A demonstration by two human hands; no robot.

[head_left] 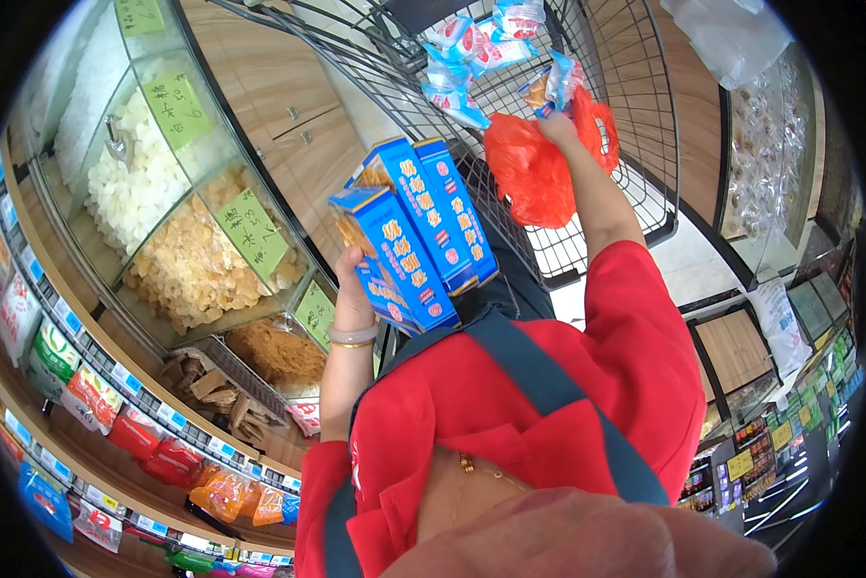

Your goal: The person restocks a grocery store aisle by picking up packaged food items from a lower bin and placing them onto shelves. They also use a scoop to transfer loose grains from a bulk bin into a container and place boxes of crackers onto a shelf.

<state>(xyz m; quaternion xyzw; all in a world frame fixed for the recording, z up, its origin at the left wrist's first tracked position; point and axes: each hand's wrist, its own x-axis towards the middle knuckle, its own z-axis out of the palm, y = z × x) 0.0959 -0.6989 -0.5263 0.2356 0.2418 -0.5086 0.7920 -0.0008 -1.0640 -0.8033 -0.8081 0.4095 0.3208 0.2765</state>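
My left hand (350, 285) grips a stack of blue cardboard boxes (404, 267) against my front. Two more boxes in the same style, a middle one (425, 206) and a right one (462, 209), lean alongside, their printed faces tilted toward me. Reaching into a wire shopping cart (639, 94), my right hand (558, 130) closes on a blue packet (537, 90) with a food picture; its fingertips are partly hidden. A red plastic bag (530, 173) lies bunched under and beside that wrist. Several blue-and-white plastic packets (469, 47) lie farther inside the cart.
Glass bins at left hold white rock sugar (133, 177), yellow rock sugar (194, 267) and a brown loose food (281, 354), with green price cards (252, 231). Below run shelves of bagged goods (143, 433). Right of the cart stands a bin of wrapped items (765, 152).
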